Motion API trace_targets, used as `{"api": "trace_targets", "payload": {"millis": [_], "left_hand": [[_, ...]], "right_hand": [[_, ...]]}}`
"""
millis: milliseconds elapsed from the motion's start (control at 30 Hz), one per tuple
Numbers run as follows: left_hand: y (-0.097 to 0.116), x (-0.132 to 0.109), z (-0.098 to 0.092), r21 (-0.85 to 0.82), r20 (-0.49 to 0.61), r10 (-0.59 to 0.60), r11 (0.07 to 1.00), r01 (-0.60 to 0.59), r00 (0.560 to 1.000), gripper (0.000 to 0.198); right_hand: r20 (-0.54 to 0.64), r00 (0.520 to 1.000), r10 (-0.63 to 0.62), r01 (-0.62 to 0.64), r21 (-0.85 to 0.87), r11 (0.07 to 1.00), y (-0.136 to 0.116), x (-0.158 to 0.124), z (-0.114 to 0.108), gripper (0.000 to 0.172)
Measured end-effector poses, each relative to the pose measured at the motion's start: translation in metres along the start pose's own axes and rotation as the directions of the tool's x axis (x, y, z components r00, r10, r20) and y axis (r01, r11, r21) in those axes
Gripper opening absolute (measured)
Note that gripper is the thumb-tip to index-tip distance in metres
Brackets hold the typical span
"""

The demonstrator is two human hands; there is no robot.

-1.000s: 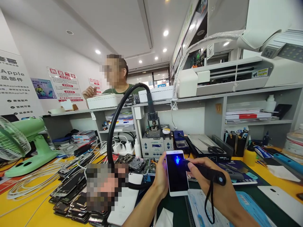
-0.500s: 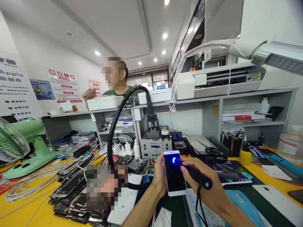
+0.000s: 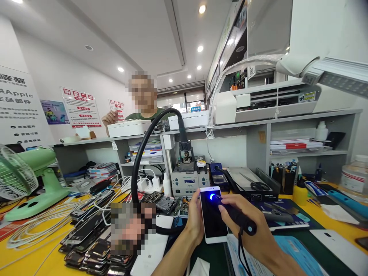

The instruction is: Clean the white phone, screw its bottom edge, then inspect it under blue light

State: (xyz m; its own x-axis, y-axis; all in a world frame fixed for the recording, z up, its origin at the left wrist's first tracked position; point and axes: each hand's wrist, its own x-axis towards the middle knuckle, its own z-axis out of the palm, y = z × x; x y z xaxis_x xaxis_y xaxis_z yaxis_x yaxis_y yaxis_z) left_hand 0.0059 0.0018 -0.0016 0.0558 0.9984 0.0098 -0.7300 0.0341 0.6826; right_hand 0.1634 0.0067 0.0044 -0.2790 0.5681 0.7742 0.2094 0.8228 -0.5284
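A white-framed phone (image 3: 214,226) with a dark screen is tilted up above the green mat. My left hand (image 3: 195,220) holds it by its left edge. In my right hand (image 3: 251,218) is a black torch (image 3: 238,217), its lit end close to the upper part of the screen, where a bright blue-violet spot shows. A black cord loop (image 3: 241,251) hangs from the torch's rear end. Under my right forearm lies a blue and white packet (image 3: 299,253).
Stacked phone parts (image 3: 94,251), a thick black hose (image 3: 137,165) and a green fan (image 3: 47,184) stand left. Behind is a rework station (image 3: 188,182); scissors (image 3: 255,183) lie behind right. Across the shelf is a person (image 3: 145,103).
The view has shifted slightly, so most things sit a little lower. The person across the shelf has turned their head. Both my hands keep hold of the phone and torch.
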Motion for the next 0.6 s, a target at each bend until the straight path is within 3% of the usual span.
{"api": "trace_targets", "payload": {"millis": [300,600], "left_hand": [[-0.002,-0.003,0.0,0.022,-0.002,0.04,0.999,-0.04,0.999,0.054],[-0.005,0.002,-0.011,0.012,-0.039,0.065,0.998,-0.064,0.997,0.049]], "right_hand": [[-0.012,0.998,0.065,-0.066,-0.032,0.997,-0.008,0.003,0.005,0.017],[-0.002,0.999,-0.041,0.041,0.097,0.994,-0.005,0.0,0.008,0.02]]}}
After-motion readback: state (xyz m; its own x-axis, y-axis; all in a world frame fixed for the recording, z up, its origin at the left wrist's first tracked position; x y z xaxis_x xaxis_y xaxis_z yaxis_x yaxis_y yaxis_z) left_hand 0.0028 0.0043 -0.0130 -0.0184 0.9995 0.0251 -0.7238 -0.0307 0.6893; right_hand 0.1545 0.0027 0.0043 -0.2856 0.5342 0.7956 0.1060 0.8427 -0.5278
